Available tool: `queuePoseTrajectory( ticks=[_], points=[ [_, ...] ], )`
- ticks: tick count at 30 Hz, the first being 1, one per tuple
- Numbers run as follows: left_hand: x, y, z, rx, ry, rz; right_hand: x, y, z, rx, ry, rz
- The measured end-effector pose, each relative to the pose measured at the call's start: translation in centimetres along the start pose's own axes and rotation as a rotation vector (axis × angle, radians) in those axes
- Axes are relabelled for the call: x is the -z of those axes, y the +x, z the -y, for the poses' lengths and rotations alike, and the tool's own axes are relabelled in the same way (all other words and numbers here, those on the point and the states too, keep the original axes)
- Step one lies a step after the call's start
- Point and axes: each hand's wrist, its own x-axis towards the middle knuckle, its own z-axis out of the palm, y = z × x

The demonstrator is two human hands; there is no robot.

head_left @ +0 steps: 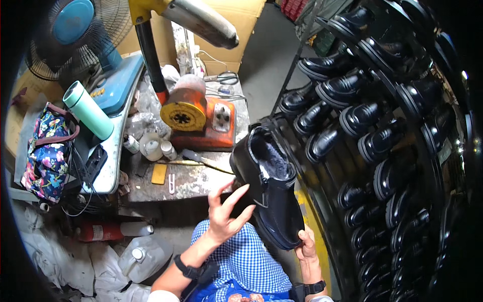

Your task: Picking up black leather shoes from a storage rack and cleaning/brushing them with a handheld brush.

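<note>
A black leather shoe point(274, 209) with a fuzzy grey lining is tilted in front of me, its opening at the far end and its toe toward me. My right hand point(306, 245) grips it by the toe, thumb on the upper and the other fingers mostly hidden behind. Beside the shoe's left side, my left hand point(226, 214) has its fingers spread and curved, with nothing between them. Beyond the hands, on the worn bench point(196, 183), stands an orange grinding machine point(201, 118) with a yellow wheel cover.
A rack of black shoes point(347, 126) fills the right side. On the bench lie a yellow block point(159, 174), a brush point(193, 155) and scissors point(227, 78). At left are a mint-green bottle point(88, 109), a floral bag point(50, 156) and a fan point(75, 30). A plastic jug point(143, 257) sits below.
</note>
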Motion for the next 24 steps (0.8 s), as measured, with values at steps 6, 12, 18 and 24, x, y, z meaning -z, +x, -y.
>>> queuePoseTrajectory(
  ticks=[6,12,18,24],
  points=[
    [-1.7,2.2,-1.5,-0.130,0.056,0.094,1.0,-3.0,0.5,-0.078,0.001,0.034],
    [-1.6,1.9,-2.3,-0.298,0.095,0.076,1.9,-4.2,-0.1,-0.141,0.046,0.024],
    [-0.7,2.1,-2.6,0.385,-0.438,-0.198,1.7,-4.9,0.0,-0.173,0.114,0.067],
    [3.1,1.2,2.8,0.583,-0.603,-0.476,2.6,-5.9,0.2,-0.076,0.167,0.009]
  ],
)
